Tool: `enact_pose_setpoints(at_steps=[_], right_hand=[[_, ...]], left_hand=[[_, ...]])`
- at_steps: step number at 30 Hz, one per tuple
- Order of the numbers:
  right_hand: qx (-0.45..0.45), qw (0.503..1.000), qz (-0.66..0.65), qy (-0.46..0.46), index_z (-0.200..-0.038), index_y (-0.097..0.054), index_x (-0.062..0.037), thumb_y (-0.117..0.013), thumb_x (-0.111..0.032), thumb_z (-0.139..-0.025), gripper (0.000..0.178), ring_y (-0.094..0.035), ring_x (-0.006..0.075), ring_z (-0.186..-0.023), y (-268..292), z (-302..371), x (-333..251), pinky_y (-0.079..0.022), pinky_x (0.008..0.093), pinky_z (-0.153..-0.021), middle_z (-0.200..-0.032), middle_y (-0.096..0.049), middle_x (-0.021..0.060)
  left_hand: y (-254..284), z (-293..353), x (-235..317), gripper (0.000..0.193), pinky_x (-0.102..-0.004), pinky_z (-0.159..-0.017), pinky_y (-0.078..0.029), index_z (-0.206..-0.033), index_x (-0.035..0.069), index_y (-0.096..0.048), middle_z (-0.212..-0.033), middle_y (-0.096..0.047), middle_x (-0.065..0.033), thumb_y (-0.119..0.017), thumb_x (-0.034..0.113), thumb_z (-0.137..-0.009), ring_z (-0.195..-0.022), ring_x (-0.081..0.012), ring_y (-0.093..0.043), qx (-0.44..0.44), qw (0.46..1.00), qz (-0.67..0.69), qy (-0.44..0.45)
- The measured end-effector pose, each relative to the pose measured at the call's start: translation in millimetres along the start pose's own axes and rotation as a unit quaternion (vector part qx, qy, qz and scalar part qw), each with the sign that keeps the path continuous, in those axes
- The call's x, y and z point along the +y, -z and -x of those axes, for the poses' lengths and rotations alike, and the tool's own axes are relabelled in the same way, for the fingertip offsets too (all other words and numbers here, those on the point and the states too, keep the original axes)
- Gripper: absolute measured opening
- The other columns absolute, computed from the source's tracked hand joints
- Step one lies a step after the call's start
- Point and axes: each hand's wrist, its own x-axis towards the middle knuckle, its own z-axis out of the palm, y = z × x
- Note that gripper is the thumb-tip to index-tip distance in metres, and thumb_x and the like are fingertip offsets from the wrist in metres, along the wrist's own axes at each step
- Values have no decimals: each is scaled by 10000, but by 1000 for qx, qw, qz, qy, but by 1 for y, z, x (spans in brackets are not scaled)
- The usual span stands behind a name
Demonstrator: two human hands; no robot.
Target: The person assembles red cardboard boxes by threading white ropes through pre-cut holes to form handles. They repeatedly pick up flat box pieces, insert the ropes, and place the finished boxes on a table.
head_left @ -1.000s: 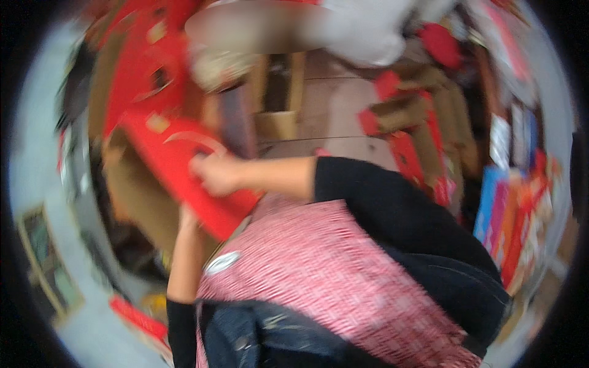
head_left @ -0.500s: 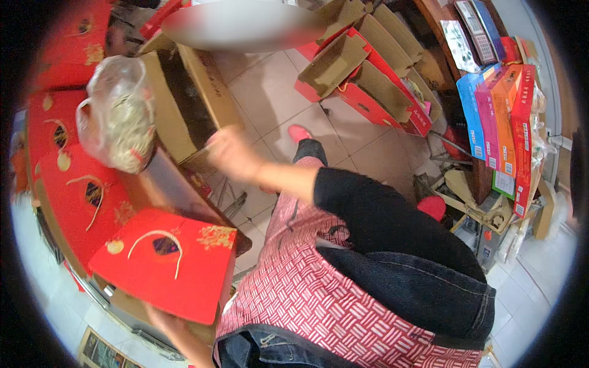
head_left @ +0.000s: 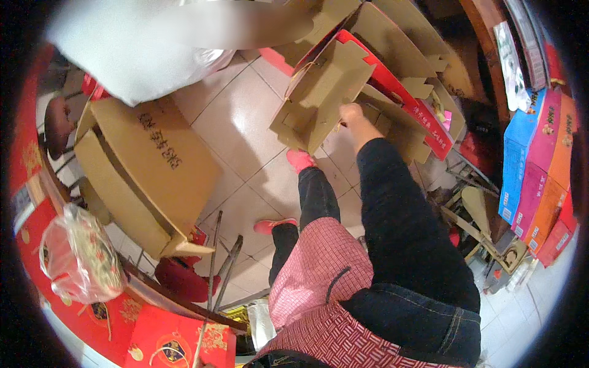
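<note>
My right hand (head_left: 351,115) is closed on the edge of an open gift box (head_left: 325,92) with a bare brown inside, tilted over the floor in front of me. Close behind it stand more open red gift boxes (head_left: 420,113), also brown inside. Only a sliver of my left hand (head_left: 207,365) seems to show at the lower edge, beside a closed red gift box (head_left: 215,346) with a cord handle; its fingers are hidden. Nearby on the table sits a clear plastic bag (head_left: 83,257) with pale contents.
A big brown carton (head_left: 172,153) with open flaps stands at left, above a red stool (head_left: 184,279). Someone in white (head_left: 141,55) is at the top left. Blue, pink and orange boxes (head_left: 540,165) line the right. Tiled floor (head_left: 239,135) lies between.
My right hand has moved from the brown carton at left across to the open gift box at right, and grips it. The view has shifted; the red box near my left hand sits lower.
</note>
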Motion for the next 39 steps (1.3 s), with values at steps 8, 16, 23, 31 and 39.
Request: enact_pose_setpoints(at_steps=[8,16,23,31,39], right_hand=[[175,980,-94,26,-861,-548,16,-512,-93,-783,139,-584,410,-690,-30,185,-53,-470,466,-625,-698,-585,241],[-2,985,-130,111,-968,-532,10,-481,-160,-850,214,-565,432,-700,40,399,-57,-460,471,-625,-715,-576,258],[-73,935,-51,344,-912,-552,33,-484,-213,-855,262,-553,432,-622,82,522,-62,-462,455,-574,-673,-565,256],[-51,859,41,508,-990,-527,61,-440,-360,-885,443,-579,351,-566,84,561,-86,-481,422,-525,-662,-585,213],[-143,864,84,475,-1144,-447,100,-433,-496,-842,668,-593,366,-785,67,584,-70,-485,417,-679,-919,-576,267]], left_hand=[[-26,8,21,194,-259,-690,-426,-989,-15,-564,-888,-567,-116,-543,110,-843,-743,-158,-532,-130,989,34,65],[22,5,25,135,-209,-564,-376,-934,-40,-579,-766,-554,-49,-511,1,-825,-643,-82,-457,-125,990,71,-1],[-11,-2,58,535,-407,-747,-460,-1091,20,-539,-946,-608,-219,-645,404,-734,-875,-364,-589,-322,941,99,-17],[-32,-2,-33,210,-326,-613,-471,-970,-37,-539,-800,-602,-107,-485,111,-831,-714,-191,-584,-320,915,245,16],[-58,9,-111,187,-264,-518,-414,-995,31,-514,-784,-545,-42,-506,104,-823,-669,-145,-506,-327,879,340,73]])
